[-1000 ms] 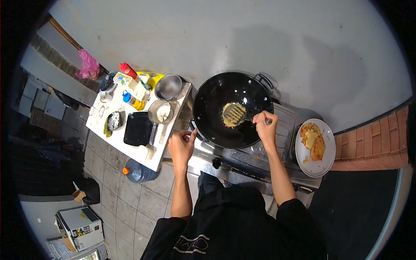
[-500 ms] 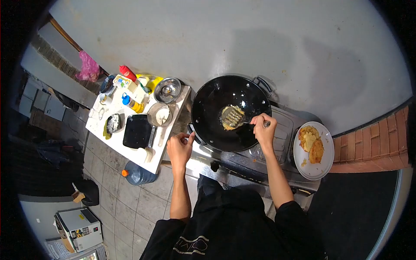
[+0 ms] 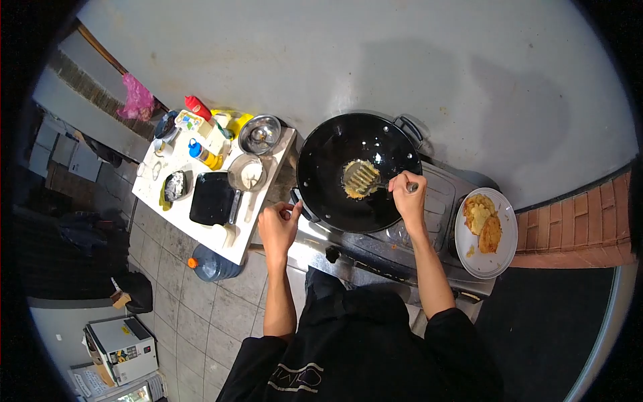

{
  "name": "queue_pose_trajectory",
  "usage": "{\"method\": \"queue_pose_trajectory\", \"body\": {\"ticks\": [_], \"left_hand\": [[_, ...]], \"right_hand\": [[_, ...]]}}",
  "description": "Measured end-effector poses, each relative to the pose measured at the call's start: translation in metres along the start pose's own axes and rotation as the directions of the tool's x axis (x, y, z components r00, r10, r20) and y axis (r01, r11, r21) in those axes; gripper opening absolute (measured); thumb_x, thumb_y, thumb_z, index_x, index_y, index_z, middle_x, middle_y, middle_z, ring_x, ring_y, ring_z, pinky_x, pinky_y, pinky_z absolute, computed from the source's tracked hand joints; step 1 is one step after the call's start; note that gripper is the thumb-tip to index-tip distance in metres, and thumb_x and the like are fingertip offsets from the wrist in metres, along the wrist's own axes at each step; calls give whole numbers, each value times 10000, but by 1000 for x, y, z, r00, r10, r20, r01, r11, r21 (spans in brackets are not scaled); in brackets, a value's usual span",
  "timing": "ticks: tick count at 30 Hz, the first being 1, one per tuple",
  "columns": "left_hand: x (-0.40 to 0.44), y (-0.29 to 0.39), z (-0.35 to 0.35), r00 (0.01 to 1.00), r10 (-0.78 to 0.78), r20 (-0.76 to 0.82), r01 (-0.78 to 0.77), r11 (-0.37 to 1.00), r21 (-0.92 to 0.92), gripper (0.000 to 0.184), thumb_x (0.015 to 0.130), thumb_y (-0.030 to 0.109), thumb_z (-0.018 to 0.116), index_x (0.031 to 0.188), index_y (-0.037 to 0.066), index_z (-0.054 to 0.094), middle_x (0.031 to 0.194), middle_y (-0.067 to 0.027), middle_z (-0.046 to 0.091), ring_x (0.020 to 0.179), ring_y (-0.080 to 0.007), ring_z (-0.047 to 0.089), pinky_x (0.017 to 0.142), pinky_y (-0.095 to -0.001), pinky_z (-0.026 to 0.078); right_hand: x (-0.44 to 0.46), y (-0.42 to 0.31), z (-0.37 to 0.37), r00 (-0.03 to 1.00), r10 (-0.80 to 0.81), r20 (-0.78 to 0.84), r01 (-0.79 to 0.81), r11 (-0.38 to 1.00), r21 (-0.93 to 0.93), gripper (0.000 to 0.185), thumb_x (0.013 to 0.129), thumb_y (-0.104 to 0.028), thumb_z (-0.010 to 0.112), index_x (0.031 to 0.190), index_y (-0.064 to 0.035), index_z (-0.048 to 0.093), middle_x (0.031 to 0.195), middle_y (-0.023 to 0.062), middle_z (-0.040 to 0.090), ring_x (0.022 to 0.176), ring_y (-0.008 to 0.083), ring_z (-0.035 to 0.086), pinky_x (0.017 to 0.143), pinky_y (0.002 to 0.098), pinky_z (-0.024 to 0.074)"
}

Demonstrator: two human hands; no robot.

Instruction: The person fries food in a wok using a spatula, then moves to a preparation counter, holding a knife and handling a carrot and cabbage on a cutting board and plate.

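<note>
Grey wall (image 3: 281,53) stands along the far side of the scene, with one stove (image 3: 432,218) before it and one white table (image 3: 181,214) to the left. One black wok (image 3: 328,147) sits on the left part of the stove, and its two handles stick out, one at the far right and one at the near left. One slotted turner (image 3: 362,178) reaches into the wok from the right, its head near the middle and over one yellowish piece of food (image 3: 357,193), whose edge shows around the metal. The long axis of the turner runs roughly left to right: the head points left, the handle points right.

Two hands are at work, well apart from each other. The right hand (image 3: 408,201) is wrapped around the turner's handle. The left hand (image 3: 276,226) is curled at the wok's near-left handle; whether its fingers grip that handle I cannot tell.

To the right of the wok is one white plate (image 3: 482,266) bearing what look like two browned pieces (image 3: 489,236), touching each other. On the table are two round bowls, one metal (image 3: 251,127) and one clear (image 3: 236,182), one black tray (image 3: 209,201), one red bottle (image 3: 197,107) and one yellow bottle (image 3: 213,161) with a blue cap
</note>
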State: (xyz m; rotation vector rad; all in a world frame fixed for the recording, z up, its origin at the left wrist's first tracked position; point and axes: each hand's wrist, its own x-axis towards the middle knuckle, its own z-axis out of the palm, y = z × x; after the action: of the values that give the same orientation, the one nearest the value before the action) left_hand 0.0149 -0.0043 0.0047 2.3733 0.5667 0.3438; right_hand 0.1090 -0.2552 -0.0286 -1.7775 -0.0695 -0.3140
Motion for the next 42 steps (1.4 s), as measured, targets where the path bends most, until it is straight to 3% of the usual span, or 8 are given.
{"method": "queue_pose_trajectory", "body": {"ticks": [5,14,16,18,24,32,42], "left_hand": [[-1,1,-1,1000,-2,-11,1,1000,-18,312,757,281,751,762,-24,691,512,-109,534,457,-231,524,504,-357,415],[9,-2,-8,996,45,77,-43,999,-26,342,756,338,753,749,0,698,540,-103,573,514,-260,589,539,-376,450],[10,-3,-9,993,50,107,-49,999,-18,350,755,351,753,745,5,700,544,-101,578,525,-265,598,546,-379,456],[15,-6,-9,987,37,154,-36,999,-12,356,751,368,753,743,15,704,550,-98,582,539,-274,605,555,-382,462],[21,-11,-10,974,57,219,-58,998,-2,355,748,386,750,735,32,721,610,-138,624,610,-327,634,594,-410,490],[25,-17,-8,961,149,232,-144,989,-38,354,753,382,745,718,31,717,586,-121,611,580,-309,625,573,-395,485],[22,-20,-7,963,170,210,-145,981,-126,370,770,366,733,723,1,705,510,-118,547,481,-292,565,515,-385,432]], "right_hand": [[5,-3,2,1000,21,-7,-22,999,-44,250,783,-11,450,552,57,515,506,117,549,493,146,547,485,302,404],[1,-27,-6,998,3,-63,3,996,88,225,794,7,466,582,44,532,565,83,597,465,124,536,452,275,401],[-4,-37,-9,983,180,-33,-176,979,98,251,820,-1,461,583,31,537,585,71,605,429,95,508,408,248,376],[-9,-20,-4,975,211,-65,-205,974,96,276,841,-18,454,579,22,531,592,81,606,373,80,459,358,245,340],[-18,-11,9,950,256,-181,-226,959,168,265,829,5,432,576,27,511,587,88,599,377,80,454,359,243,336],[-18,-10,19,978,11,-208,-12,1000,-5,266,798,31,417,533,16,408,521,77,506,507,126,520,476,275,380],[-18,-2,16,989,-20,-149,18,1000,-10,250,781,37,410,531,26,410,508,71,505,507,107,510,469,270,368]]}}
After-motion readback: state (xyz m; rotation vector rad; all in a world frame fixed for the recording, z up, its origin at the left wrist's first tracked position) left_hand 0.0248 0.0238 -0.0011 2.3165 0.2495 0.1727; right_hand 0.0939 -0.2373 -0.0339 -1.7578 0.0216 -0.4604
